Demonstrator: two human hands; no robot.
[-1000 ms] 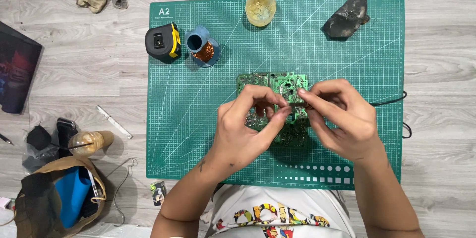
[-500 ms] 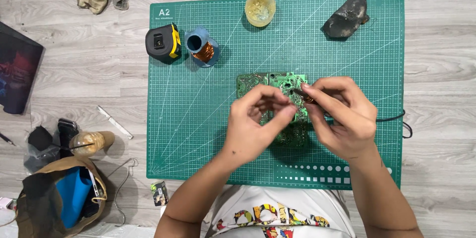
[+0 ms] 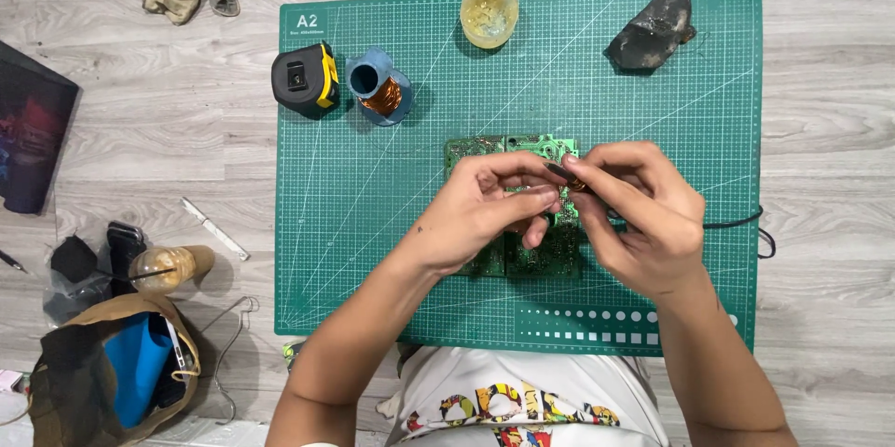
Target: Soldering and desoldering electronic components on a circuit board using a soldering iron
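1. Head view: I see my left hand (image 3: 485,214) and right hand (image 3: 643,214) pinched together on a small dark part (image 3: 562,173)
2. It sits between the fingertips, just above the circuit board (image 3: 522,251) on the mat (image 3: 373,251)

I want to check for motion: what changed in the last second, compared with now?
Very little. Both hands, left and right, stay over the circuit board, fingers pinching a small part between them; the grip shifted only slightly. The board, tape measure, wire spool and cup did not move.
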